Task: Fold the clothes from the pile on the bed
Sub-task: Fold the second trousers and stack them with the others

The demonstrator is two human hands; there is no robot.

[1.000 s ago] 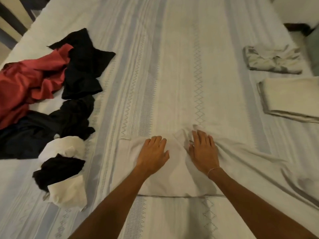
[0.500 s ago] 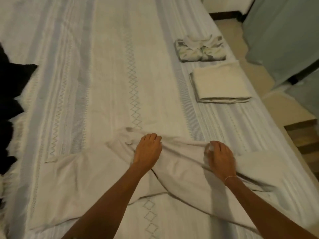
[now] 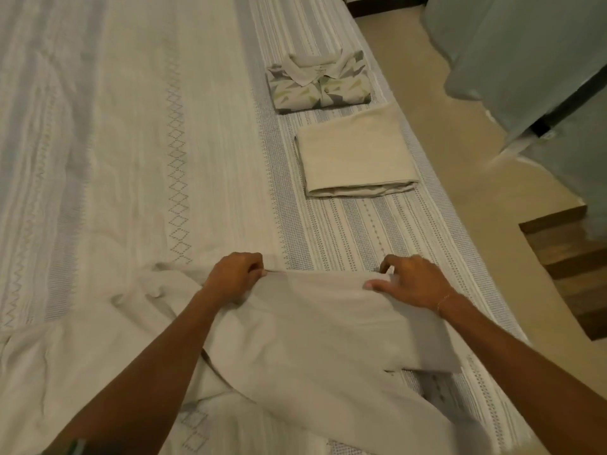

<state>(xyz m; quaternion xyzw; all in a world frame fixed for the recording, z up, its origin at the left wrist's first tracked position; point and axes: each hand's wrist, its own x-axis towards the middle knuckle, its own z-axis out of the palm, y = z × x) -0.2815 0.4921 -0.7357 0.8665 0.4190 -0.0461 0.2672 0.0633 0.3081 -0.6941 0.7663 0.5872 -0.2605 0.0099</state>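
Head view: I'm seeing my left hand [image 3: 235,277] and right hand [image 3: 409,280] pinching the beige garment's [image 3: 312,326] far edge. Two folded pieces are lying toward one o'clock on the bed [image 3: 131,142].

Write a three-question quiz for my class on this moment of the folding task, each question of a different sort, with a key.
1. True or false: both the left hand and the right hand grip the beige garment.
2. How many folded items lie on the bed beyond the hands? A) one B) two C) four
3. Fill in: the patterned collared shirt lies ____ from the person than the plain folded cloth.

Key: 1 true; 2 B; 3 farther.
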